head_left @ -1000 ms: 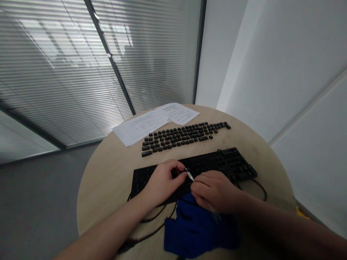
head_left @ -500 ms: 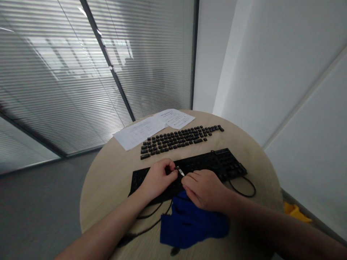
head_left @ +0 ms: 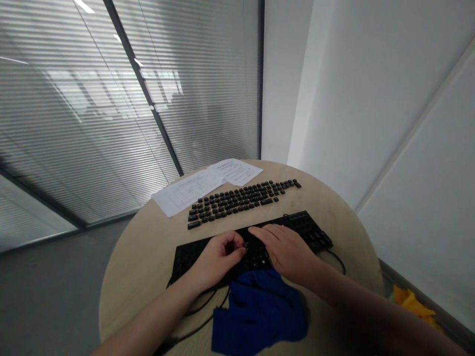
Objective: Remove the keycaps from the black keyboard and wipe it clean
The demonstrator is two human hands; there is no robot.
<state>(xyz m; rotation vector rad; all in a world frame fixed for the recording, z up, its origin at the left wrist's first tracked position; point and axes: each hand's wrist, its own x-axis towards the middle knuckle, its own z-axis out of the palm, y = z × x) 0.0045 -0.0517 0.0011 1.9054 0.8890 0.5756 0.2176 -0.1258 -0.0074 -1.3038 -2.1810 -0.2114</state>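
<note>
My left hand (head_left: pixel 221 254) is closed, with thumb and forefinger pinching a small black keycap (head_left: pixel 245 244) above the black keyboard (head_left: pixel 193 249). To its right, my right hand (head_left: pixel 284 247) reaches over the keyboard with its fingers stretched forward and its palm hidden. A small pale spot shows on the keyboard just below that hand; what it is cannot be made out. The blue cloth (head_left: pixel 260 311) lies crumpled in front of the keyboard, below both hands.
Rows of loose black keycaps (head_left: pixel 230 200) are laid out behind the keyboard. Printed papers (head_left: pixel 193 190) lie at the back of the round wooden table (head_left: pixel 129 272). Black cable (head_left: pixel 202 324) trails at the front left. Something yellow (head_left: pixel 413 301) is low at the right.
My right hand has moved away from the keycap, and its fingers have straightened. The small silvery tool it held is no longer clearly visible. My left hand keeps its pinch.
</note>
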